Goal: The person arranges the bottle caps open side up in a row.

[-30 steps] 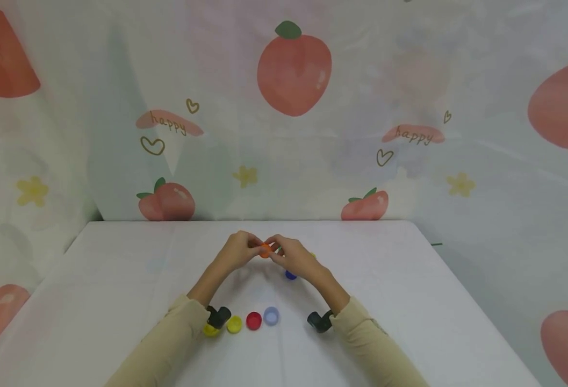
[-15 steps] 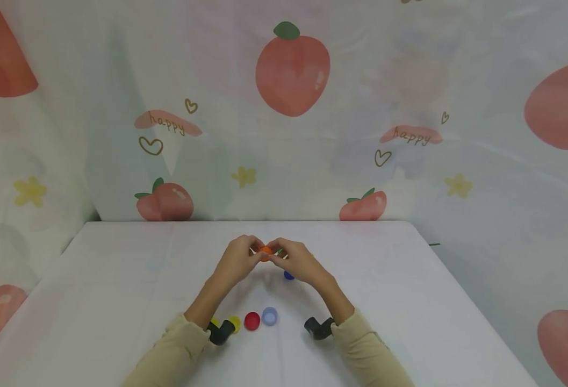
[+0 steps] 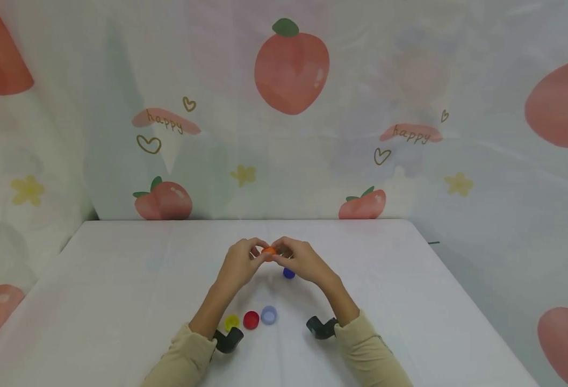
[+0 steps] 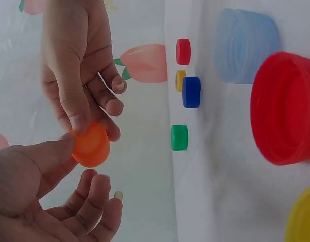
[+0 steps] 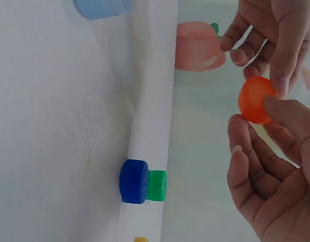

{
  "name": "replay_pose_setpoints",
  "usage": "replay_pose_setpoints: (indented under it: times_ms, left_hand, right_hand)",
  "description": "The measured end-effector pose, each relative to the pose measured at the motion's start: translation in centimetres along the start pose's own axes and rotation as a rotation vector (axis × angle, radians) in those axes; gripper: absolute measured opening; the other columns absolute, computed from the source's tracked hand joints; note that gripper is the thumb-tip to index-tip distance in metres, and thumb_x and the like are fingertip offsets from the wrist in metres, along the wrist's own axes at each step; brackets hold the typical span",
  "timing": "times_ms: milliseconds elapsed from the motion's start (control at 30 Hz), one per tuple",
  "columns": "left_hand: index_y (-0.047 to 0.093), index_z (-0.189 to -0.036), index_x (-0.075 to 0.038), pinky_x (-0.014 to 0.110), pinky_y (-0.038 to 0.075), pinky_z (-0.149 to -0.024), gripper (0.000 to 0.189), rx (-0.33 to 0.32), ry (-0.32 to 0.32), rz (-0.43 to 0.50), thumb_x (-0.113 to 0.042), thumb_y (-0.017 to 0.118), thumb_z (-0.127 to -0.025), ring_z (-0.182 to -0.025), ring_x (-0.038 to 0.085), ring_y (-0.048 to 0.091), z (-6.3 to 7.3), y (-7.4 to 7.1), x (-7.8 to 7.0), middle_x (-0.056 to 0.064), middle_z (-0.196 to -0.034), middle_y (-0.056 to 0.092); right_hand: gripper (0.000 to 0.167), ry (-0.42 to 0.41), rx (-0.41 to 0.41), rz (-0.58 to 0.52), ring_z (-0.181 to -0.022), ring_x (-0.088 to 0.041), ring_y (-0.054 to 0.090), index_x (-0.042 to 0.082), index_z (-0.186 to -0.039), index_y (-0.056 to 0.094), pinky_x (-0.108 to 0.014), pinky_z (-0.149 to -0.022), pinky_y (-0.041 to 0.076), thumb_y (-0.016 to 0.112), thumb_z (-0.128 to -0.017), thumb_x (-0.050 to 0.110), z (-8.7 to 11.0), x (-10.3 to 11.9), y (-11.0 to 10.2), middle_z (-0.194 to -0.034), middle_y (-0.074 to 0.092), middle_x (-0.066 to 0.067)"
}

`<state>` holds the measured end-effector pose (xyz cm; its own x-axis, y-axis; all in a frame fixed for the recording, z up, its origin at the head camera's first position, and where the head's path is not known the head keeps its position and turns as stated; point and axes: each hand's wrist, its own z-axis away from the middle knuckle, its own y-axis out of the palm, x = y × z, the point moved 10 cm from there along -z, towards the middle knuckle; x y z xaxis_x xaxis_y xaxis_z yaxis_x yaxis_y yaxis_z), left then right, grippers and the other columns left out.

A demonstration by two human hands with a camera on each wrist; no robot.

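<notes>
An orange bottle cap (image 3: 268, 251) is held up above the far part of the table, between both hands. My left hand (image 3: 238, 262) pinches it with thumb and forefinger from the left; in the left wrist view that cap (image 4: 91, 146) shows its round face. From the other side my right hand (image 3: 304, 260) pinches the same cap, its thumb lying against the cap (image 5: 254, 100) in the right wrist view. On both hands the remaining fingers are loosely bent. Below the right hand sits a blue cap (image 3: 289, 273), with a green cap (image 4: 179, 137) standing near it.
Nearer the person, a yellow cap (image 3: 231, 322), a red cap (image 3: 251, 320) and a light blue cap (image 3: 269, 315) lie in a row on the white table (image 3: 134, 290). Small red (image 4: 183, 52) and yellow (image 4: 181, 80) caps stand farther back. A peach-print cloth (image 3: 290, 150) hangs behind.
Both hands have shifted slightly with the orange cap, which is a little farther right and keeps its two-handed grip. The left forearm moved rightward, and the leftmost yellow cap is now hidden.
</notes>
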<state>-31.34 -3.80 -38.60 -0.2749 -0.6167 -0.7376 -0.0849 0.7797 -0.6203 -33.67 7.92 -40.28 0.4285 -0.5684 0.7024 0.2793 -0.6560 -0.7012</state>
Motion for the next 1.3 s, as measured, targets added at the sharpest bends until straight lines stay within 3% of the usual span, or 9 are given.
replay_pose_setpoints:
  times_ms: [200,433,633,1000,1133,1300]
  left_hand:
    - [0.066,-0.104,-0.011,0.024,0.049,-0.058,0.020,0.000,-0.036,0.083,-0.024,0.067,-0.088,-0.070,0.014,0.056,0.5,0.5,0.7,0.000,-0.079,0.061]
    - [0.063,-0.100,-0.010,0.028,0.053,-0.062,0.018,0.022,-0.067,0.174,-0.026,0.064,-0.091,-0.065,0.019,0.065,1.0,1.0,1.1,0.008,-0.087,0.068]
    - [0.062,-0.094,-0.011,0.029,0.053,-0.066,0.016,0.030,-0.064,0.169,-0.025,0.066,-0.089,-0.071,0.015,0.063,1.2,1.3,0.9,0.006,-0.091,0.067]
    - [0.063,-0.108,-0.009,0.028,0.053,-0.071,0.028,0.036,-0.054,0.194,-0.020,0.072,-0.084,-0.083,0.018,0.063,1.6,1.6,0.9,0.005,-0.103,0.067]
    - [0.064,-0.108,-0.008,0.031,0.053,-0.075,0.029,0.058,-0.037,0.199,-0.017,0.074,-0.083,-0.088,0.021,0.065,1.7,1.6,0.8,0.006,-0.100,0.069]
    - [0.064,-0.108,-0.010,0.034,0.053,-0.077,0.029,0.140,-0.045,0.202,-0.017,0.074,-0.082,-0.091,0.021,0.066,2.0,2.5,0.8,0.004,-0.095,0.070]
  right_hand:
    - [0.019,0.017,0.009,-0.051,-0.086,-0.015,0.064,0.014,-0.111,0.061,-0.030,-0.077,0.053,0.062,-0.092,0.017,0.5,-0.2,0.2,-0.097,0.067,-0.003]
    - [0.017,-0.031,0.005,-0.025,-0.088,-0.013,0.063,0.014,-0.107,0.061,-0.028,-0.079,0.051,0.065,-0.090,0.017,1.0,0.5,-0.1,-0.095,0.066,0.002]
    - [0.017,-0.037,0.017,-0.057,-0.087,-0.009,0.063,0.016,-0.102,0.062,-0.026,-0.076,0.051,0.068,-0.088,0.025,1.4,0.5,0.0,-0.094,0.065,0.007]
    - [0.042,-0.027,-0.018,-0.103,-0.091,-0.017,0.062,0.004,-0.113,0.051,-0.029,-0.077,0.052,0.073,-0.083,0.023,2.3,0.1,-0.5,-0.100,0.062,-0.002]
    - [0.041,-0.029,0.016,-0.066,-0.089,-0.015,0.060,0.005,-0.115,0.056,-0.028,-0.078,0.051,0.074,-0.082,0.023,2.5,0.2,-0.5,-0.098,0.062,0.000]
    - [0.038,-0.011,0.112,-0.013,-0.087,-0.012,0.058,0.008,-0.116,0.060,-0.029,-0.078,0.050,0.073,-0.084,0.024,3.1,0.2,0.0,-0.092,0.062,0.004]
